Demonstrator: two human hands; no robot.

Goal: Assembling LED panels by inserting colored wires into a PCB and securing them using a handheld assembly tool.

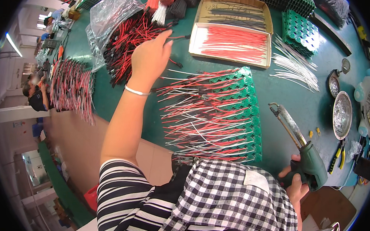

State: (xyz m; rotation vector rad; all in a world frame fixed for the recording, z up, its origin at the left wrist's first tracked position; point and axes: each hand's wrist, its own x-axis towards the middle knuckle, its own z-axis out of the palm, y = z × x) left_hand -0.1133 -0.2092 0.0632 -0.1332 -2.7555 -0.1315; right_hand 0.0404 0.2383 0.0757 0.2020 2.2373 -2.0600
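Note:
My left hand [151, 55] is over a heap of red-and-black wire leads [120, 49] with black ends. Its thumb and forefinger close on one wire lead [180, 38], whose dark end sticks out to the right. A green soldering gun [313, 166] is gripped in my right hand [295, 182], its long metal tip slanting up and left. Between my hands lies a panel of round green circuit boards [252, 115]. Rows of red, white and black wires [201, 116] extend leftward across it.
Behind the panel are a box of red wires [234, 43], loose white wires [296, 69] and stacked green boards [299, 33]. A metal dish [342, 115], yellow-handled pliers [337, 157] and a fan [367, 102] stand right. Another wired panel [73, 84] lies left; a person [38, 96] sits beyond.

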